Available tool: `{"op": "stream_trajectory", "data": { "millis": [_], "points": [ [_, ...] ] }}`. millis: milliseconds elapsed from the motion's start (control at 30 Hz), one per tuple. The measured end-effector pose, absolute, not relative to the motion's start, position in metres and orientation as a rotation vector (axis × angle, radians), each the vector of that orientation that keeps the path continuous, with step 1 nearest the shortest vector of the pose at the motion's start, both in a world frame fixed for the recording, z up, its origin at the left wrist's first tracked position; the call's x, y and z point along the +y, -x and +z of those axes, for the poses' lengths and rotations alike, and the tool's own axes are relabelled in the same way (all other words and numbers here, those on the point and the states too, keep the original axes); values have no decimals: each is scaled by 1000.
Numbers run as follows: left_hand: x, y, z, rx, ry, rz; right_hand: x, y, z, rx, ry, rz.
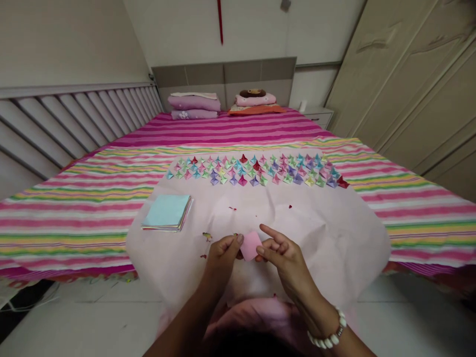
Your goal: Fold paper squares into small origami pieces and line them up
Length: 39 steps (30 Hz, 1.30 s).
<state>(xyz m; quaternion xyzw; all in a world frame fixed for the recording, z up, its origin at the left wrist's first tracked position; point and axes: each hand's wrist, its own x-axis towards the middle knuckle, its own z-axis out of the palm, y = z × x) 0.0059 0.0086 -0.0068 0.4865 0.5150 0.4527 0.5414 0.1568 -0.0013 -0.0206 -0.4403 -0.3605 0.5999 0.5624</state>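
A small folded square of pink paper (250,246) is held up between my two hands above a pale pink cloth. My left hand (224,250) pinches its left corner between thumb and fingers. On the other side, my right hand (279,250) grips the right edge with thumb and curled fingers, its index finger stretched out. To the left lies a stack of square paper sheets (166,210) with a light blue one on top. Beyond my hands, many small folded paper pieces (256,171) in several colours sit in rows.
The pale cloth (334,233) covers the near edge of a bed with a striped sheet (74,208). Folded bedding (194,104) is piled by the headboard (201,74). A slatted rail (82,119) runs along the left, and cabinet doors (416,89) stand at right.
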Motion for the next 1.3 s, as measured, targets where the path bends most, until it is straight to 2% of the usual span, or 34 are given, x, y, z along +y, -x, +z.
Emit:
{"op": "stream_trajectory", "data": {
  "millis": [267, 400, 633, 833, 967, 1133, 1300],
  "points": [
    [3, -14, -21, 1141, -998, 984, -1, -156, -25, -788, 1010, 1370],
    [3, -7, -17, 1017, -926, 980, -1, -161, -27, -868, 837, 1482],
    [-6, -2, -16, 499, -422, 696, 1, -164, -23, -932, 653, 1707],
    [-15, -8, -22, 389, -232, 549, -1, -155, -17, -947, 613, 1780],
    [-7, -4, -20, 618, -454, 558, 1, -158, -12, -979, 693, 1761],
    [6, 10, -12, 982, -985, 896, 6, -165, -12, -967, 887, 1621],
    [5, 12, 2, 1000, -1211, 951, 5, -160, -13, -953, 952, 1639]
  ]
}}
